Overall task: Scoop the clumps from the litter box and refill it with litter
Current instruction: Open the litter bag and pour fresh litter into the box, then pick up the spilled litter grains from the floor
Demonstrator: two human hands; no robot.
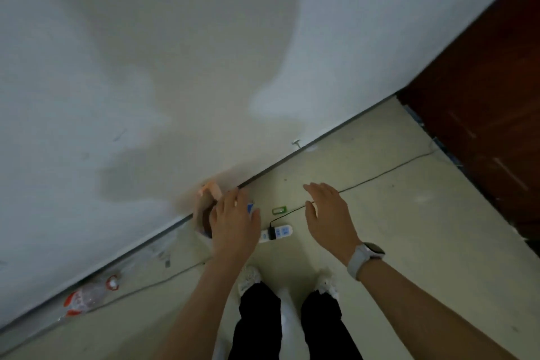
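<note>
No litter box, scoop or litter bag can be made out in this view. My left hand (233, 225) hovers flat above a pink-orange object (211, 190) that leans at the base of the white wall and is mostly hidden behind the hand. The fingers are spread and hold nothing. My right hand (328, 215), with a white watch on its wrist, is stretched out palm down over the floor, fingers apart and empty. Both hands hang above the floor in front of my feet.
A white power strip (279, 232) with a black plug lies between the hands, its thin cable (380, 175) running right. A small green item (279, 210) lies beside it. A crumpled plastic bottle (87, 297) rests by the wall at left. A dark brown door (482, 126) stands at right.
</note>
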